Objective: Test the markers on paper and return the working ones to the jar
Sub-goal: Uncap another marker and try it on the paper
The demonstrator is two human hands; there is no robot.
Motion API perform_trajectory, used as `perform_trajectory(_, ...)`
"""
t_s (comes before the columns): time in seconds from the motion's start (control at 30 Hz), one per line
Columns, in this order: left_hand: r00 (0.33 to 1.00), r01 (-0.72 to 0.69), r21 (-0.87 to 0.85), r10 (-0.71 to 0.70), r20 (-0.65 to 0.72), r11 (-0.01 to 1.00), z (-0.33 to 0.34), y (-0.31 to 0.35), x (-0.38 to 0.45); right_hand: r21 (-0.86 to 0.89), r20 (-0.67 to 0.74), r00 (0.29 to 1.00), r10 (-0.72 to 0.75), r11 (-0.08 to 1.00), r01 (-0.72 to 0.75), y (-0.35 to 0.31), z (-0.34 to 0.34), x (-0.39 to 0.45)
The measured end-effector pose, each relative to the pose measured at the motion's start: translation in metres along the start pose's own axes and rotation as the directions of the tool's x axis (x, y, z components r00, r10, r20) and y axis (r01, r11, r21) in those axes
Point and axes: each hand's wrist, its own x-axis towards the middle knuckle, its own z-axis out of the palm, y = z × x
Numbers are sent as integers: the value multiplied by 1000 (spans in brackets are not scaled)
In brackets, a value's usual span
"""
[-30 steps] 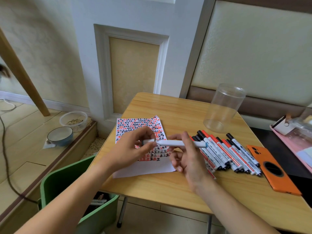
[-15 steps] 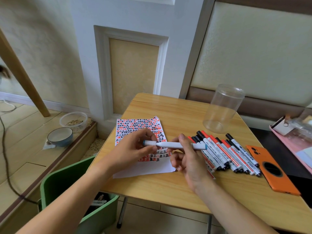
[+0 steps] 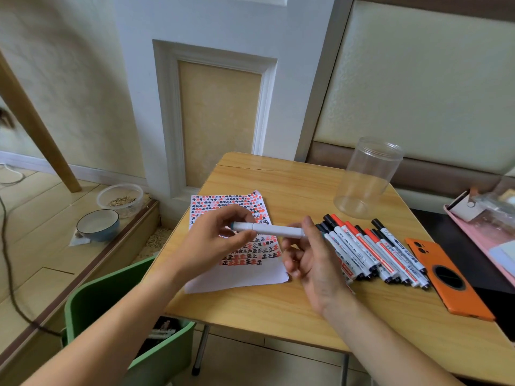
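A white marker lies level in the air above the paper, held at both ends. My left hand pinches its left end, where the cap is. My right hand grips the barrel's right end. The paper is covered with red and black test marks. Several capped red and black markers lie in a row on the wooden table, just right of my right hand. A clear jar stands open and upright at the table's back right, with nothing in it.
An orange phone lies at the table's right edge beside the markers. A pink tray with small items sits further right. A green bin stands below the table's left front. Two bowls rest on the floor ledge at left.
Both hands keep hold of the white marker; it has barely shifted. My left hand's fingers have closed a little more round the cap end.
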Motion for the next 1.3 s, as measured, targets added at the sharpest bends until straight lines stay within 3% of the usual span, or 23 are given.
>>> perform_trajectory(0.13,996,83,-54,-82,31,995,-9,-1,-3,-60,9,999,-39,997,39,4,-2,1)
perform_trajectory(0.47,992,112,-133,-104,68,985,2,2,-8,-383,143,980,-138,905,183,16,0,1)
perform_trajectory(1.1,994,94,-94,-89,66,991,3,-6,-11,-395,156,969,-194,886,241,18,-1,2)
perform_trajectory(1.17,995,69,-18,-67,73,997,-1,-4,-9,-403,168,969,-182,884,236,16,0,1)
perform_trajectory(1.23,999,-16,214,9,32,977,-8,-4,-6,-415,181,968,-173,879,235,14,1,1)
perform_trajectory(1.3,995,-92,459,100,8,884,-18,-6,-5,-462,205,961,-189,847,265,12,3,3)
